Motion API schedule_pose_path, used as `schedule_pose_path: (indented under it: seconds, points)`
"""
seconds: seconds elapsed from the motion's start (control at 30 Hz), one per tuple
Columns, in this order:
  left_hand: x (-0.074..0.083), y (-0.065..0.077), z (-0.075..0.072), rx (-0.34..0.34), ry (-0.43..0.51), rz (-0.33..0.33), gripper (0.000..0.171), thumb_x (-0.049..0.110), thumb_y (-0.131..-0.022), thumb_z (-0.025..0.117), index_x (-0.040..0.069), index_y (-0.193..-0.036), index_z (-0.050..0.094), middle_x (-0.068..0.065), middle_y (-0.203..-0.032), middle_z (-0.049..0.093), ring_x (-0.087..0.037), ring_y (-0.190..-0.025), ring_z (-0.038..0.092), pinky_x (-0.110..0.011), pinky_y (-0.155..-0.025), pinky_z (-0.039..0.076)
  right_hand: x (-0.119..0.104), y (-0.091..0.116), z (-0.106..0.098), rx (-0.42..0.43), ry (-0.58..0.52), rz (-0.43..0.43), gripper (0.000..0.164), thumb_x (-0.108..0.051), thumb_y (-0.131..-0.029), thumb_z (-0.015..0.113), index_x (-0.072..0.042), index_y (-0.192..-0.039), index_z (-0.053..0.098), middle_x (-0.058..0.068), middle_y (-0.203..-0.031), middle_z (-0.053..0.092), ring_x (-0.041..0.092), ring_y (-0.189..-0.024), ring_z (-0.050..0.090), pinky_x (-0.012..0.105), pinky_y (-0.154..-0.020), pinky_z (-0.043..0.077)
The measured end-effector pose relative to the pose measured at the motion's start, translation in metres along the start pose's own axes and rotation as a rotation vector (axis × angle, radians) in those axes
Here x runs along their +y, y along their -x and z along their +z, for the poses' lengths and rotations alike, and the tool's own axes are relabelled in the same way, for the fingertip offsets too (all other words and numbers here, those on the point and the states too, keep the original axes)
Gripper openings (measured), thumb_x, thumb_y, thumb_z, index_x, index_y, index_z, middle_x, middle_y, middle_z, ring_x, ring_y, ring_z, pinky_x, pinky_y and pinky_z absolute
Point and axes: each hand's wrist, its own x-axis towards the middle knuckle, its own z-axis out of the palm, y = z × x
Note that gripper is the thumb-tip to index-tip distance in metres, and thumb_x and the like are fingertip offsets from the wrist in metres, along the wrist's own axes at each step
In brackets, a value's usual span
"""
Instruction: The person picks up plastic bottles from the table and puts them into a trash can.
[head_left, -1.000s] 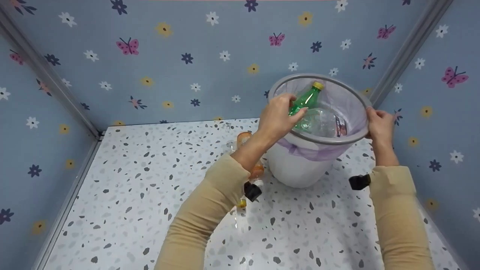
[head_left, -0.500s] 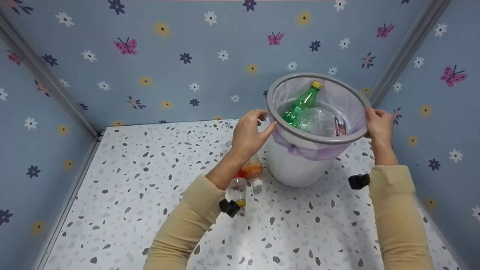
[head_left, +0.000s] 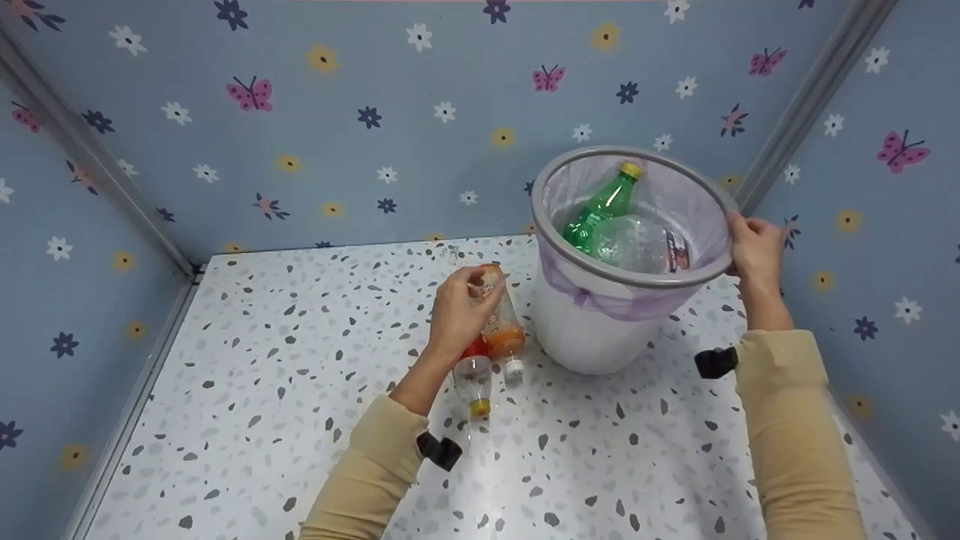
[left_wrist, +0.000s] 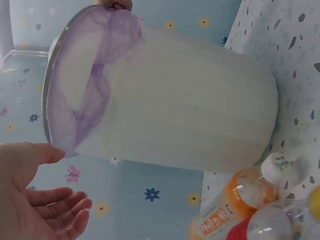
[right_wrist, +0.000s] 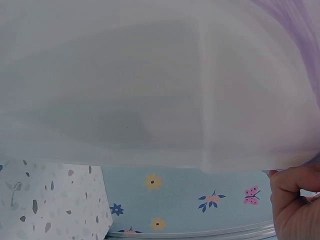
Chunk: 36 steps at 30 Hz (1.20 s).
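Observation:
My left hand is over two plastic bottles lying on the speckled surface, its fingers loosely bent. One is an orange-labelled bottle with a white cap; the other, a clear bottle, has a red label and a yellow cap. In the left wrist view the hand holds nothing, and the bottles lie below it. With fingers and thumb, my right hand grips the rim of a white trash bin lined with a purple bag. Inside lie a green bottle and a clear bottle.
The speckled white tabletop runs up to a blue flowered panel at the back. Similar panels with grey metal edges close off both sides. The bin stands at the right, just beside the bottles.
The left hand has drawn back from over the bin's mouth, leaving the green bottle inside, and moved left and down to the lying bottles. The right hand stays at the rim.

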Motion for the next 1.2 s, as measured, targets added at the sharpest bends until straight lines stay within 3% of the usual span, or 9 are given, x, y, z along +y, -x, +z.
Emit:
schedule_pose_path:
  seconds: [0.3, 0.5, 0.83, 1.07, 1.2]
  points:
    - [-0.042, 0.021, 0.01, -0.047, -0.023, -0.199, 0.042, 0.026, -0.08, 0.064, -0.004, -0.109, 0.054, -0.015, -0.101, 0.055, -0.026, -0.091, 0.053, -0.035, -0.078, 0.043, 0.0, 0.001, 0.001, 0.009, -0.004, -0.01, 0.031, -0.034, -0.091, 0.044, -0.005, -0.099, 0.053, -0.002, -0.066, 0.049, 0.001, -0.043, 0.048, 0.017, -0.041, 0.042]
    - [-0.067, 0.033, 0.02, -0.042, -0.052, -0.278, 0.056, 0.026, -0.078, 0.066, -0.007, -0.118, 0.047, -0.022, -0.111, 0.05, -0.031, -0.103, 0.049, -0.038, -0.088, 0.04, 0.001, 0.0, 0.001, -0.003, -0.039, 0.0, 0.033, -0.034, -0.091, 0.044, -0.003, -0.1, 0.052, -0.003, -0.062, 0.049, 0.002, -0.041, 0.048, 0.018, -0.038, 0.042]
    - [-0.092, 0.046, 0.033, -0.053, -0.036, -0.452, 0.072, 0.029, -0.078, 0.065, -0.013, -0.127, 0.033, -0.028, -0.118, 0.042, -0.036, -0.111, 0.043, -0.041, -0.093, 0.036, 0.002, 0.001, 0.003, 0.012, -0.045, 0.007, 0.032, -0.034, -0.09, 0.045, -0.003, -0.098, 0.052, -0.006, -0.058, 0.049, 0.0, -0.04, 0.047, 0.016, -0.038, 0.041]
    - [-0.107, 0.053, 0.038, -0.078, 0.052, -0.601, 0.082, 0.035, -0.079, 0.063, -0.013, -0.132, 0.023, -0.031, -0.131, 0.032, -0.039, -0.122, 0.03, -0.042, -0.1, 0.027, 0.001, 0.002, 0.003, 0.007, -0.057, -0.008, 0.031, -0.033, -0.09, 0.045, -0.003, -0.095, 0.052, -0.006, -0.058, 0.048, 0.0, -0.04, 0.047, 0.017, -0.037, 0.041]
    - [-0.113, 0.056, 0.04, -0.077, 0.09, -0.635, 0.086, 0.037, -0.078, 0.063, -0.013, -0.133, 0.02, -0.032, -0.133, 0.028, -0.039, -0.124, 0.027, -0.043, -0.1, 0.026, 0.001, 0.002, 0.003, 0.002, -0.063, -0.007, 0.032, -0.033, -0.09, 0.045, -0.003, -0.096, 0.052, -0.005, -0.058, 0.048, 0.001, -0.041, 0.047, 0.017, -0.039, 0.042]
